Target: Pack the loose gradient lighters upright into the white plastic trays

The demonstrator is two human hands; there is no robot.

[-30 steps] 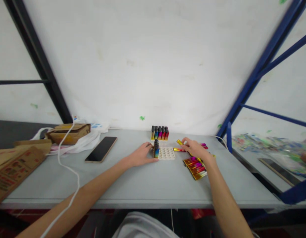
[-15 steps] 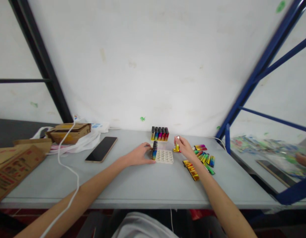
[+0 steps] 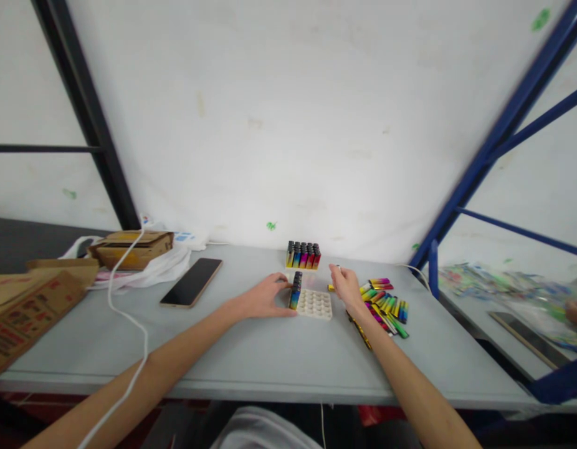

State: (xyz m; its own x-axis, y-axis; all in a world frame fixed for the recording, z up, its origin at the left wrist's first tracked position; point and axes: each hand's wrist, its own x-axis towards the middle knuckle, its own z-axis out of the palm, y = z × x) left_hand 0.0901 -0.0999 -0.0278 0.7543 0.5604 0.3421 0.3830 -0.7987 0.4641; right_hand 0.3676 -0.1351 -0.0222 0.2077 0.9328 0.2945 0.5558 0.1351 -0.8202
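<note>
My left hand (image 3: 267,298) is curved around the left end of a white tray (image 3: 319,304), thumb at the front corner and fingers behind. A row of lighters with black tops (image 3: 295,292) stands upright in the tray's left column; the round holes to the right show bare. Right of the tray, my right hand (image 3: 346,285) is closed on a lighter, mostly hidden by the fingers, with a small tip showing above them. A yellow lighter end (image 3: 331,287) pokes out beside that hand. Loose colourful lighters (image 3: 386,304) lie in a pile under and right of my right forearm.
A filled block of lighters (image 3: 303,255) stands behind the tray near the wall. A phone (image 3: 192,282) lies to the left, with cardboard boxes (image 3: 134,248) and a plastic bag (image 3: 169,271) beyond. A white cable (image 3: 146,337) crosses over my left arm. Blue frame bars (image 3: 496,134) rise at right.
My right hand has turned so its fingers cover more of the gold lighter. My left hand stays at the tray. The view has shifted slightly.
</note>
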